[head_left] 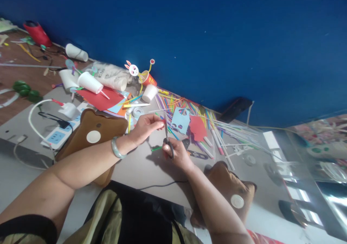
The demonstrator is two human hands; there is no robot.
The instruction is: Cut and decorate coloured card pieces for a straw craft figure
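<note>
the step in hand looks like snipping: the right hand [177, 153] grips the scissors [167, 137], blades pointing away, while the left hand [145, 128] pinches a small red scrap [163, 122] just beside them, above the bench [141, 173]. whether blade and scrap touch, i cannot tell. a next cut would call for a steady pinch, fingertips clear of the edges.

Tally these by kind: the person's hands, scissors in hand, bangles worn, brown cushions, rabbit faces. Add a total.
Hands, left hand and right hand: 2
Scissors: 1
Bangle: 1
Brown cushions, left one and right one: 2
Rabbit face: 1
Total: 7
</note>
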